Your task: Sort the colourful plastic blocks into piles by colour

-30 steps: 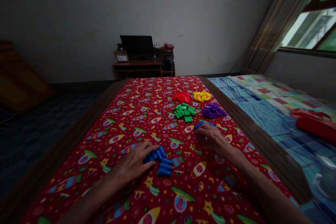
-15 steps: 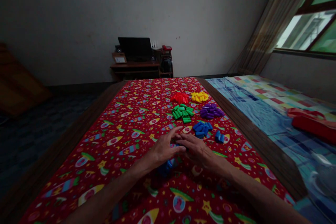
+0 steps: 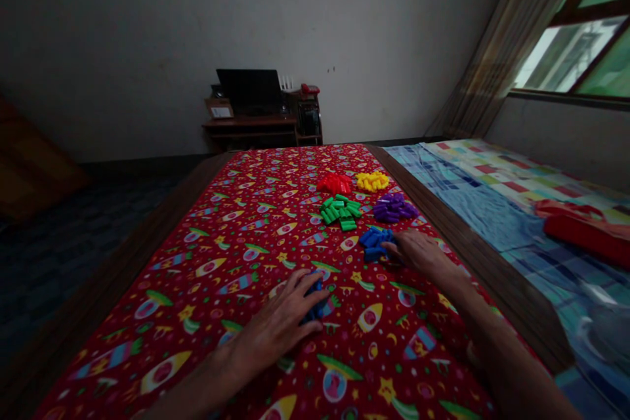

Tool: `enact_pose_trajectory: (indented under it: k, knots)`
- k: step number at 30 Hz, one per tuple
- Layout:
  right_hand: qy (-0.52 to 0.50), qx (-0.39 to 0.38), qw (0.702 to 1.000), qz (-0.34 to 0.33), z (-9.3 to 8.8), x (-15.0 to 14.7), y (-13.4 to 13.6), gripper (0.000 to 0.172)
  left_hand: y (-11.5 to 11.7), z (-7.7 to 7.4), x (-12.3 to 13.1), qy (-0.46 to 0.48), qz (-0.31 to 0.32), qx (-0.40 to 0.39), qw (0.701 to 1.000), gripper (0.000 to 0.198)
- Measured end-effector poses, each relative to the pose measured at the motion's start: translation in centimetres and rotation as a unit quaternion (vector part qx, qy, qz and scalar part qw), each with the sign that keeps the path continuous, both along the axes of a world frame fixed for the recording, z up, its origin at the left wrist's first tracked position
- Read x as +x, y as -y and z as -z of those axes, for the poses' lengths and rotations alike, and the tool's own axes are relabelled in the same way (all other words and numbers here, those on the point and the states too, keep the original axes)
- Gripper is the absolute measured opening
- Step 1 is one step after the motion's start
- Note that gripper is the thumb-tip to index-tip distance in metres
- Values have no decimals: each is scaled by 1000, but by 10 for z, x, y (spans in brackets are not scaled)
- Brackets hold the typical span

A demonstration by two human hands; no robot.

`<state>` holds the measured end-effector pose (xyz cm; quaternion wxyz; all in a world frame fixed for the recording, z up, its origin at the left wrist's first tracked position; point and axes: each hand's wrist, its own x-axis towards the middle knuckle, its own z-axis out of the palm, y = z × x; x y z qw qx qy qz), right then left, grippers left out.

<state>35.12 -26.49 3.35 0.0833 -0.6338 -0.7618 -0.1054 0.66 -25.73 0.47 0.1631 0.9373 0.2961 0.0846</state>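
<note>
My left hand [image 3: 285,308] rests low over the cloth, its fingers curled around a few small blue plastic pieces [image 3: 315,295] that show between them. Further off and to the right, my right hand [image 3: 418,252] reaches the right side of a pile of blue plastic pieces [image 3: 375,243]. Its fingers are bent down at the pile's edge, closed on blue pieces that they partly hide. Behind that pile lie purple pieces [image 3: 394,208] and green pieces [image 3: 340,211]. Red pieces [image 3: 335,184] and yellow pieces [image 3: 373,182] form the farthest heaps.
A red patterned cloth [image 3: 236,223] covers the table, with its dark wooden edge [image 3: 522,302] on the right. Beyond that edge is a bed with a checked cover [image 3: 472,210], a red bag [image 3: 585,236] and a fan-like grey object [image 3: 608,335]. A monitor [image 3: 250,90] stands at the far wall.
My hands have parted from where they met. The left has come down onto the near blue pieces; the right has moved right and forward, covering the spot of the loose blue pieces.
</note>
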Motion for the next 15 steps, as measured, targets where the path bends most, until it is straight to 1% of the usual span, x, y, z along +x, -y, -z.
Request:
enact_pose_trajectory:
  k: [3, 5, 7, 8, 10, 12, 13, 15]
  knots:
    - [-34, 6, 999, -27, 3, 5, 2, 40, -7, 3, 2, 20, -21, 3, 1000, 46]
    - [-56, 29, 998, -27, 1, 15, 8, 34, -10, 3, -1, 29, -28, 2, 999, 49]
    - [-61, 39, 997, -11, -2, 26, 16, 28, -12, 3, -5, 40, -33, 7, 999, 50]
    - [-61, 29, 998, 0, -3, 30, 20, 26, -12, 3, -7, 45, -35, 11, 998, 50]
    - [-65, -30, 997, 17, -7, 32, 28, 23, -13, 2, -10, 51, -39, 14, 998, 49]
    - [-83, -102, 991, 17, -9, 27, 31, 19, -14, 2, -11, 53, -37, 13, 998, 47]
    - [-99, -125, 987, 14, -9, 23, 31, 19, -15, 2, -11, 56, -36, 13, 998, 46]
    - [-136, -132, 982, 11, -9, 15, 27, 20, -17, 2, -10, 63, -33, 12, 997, 45]
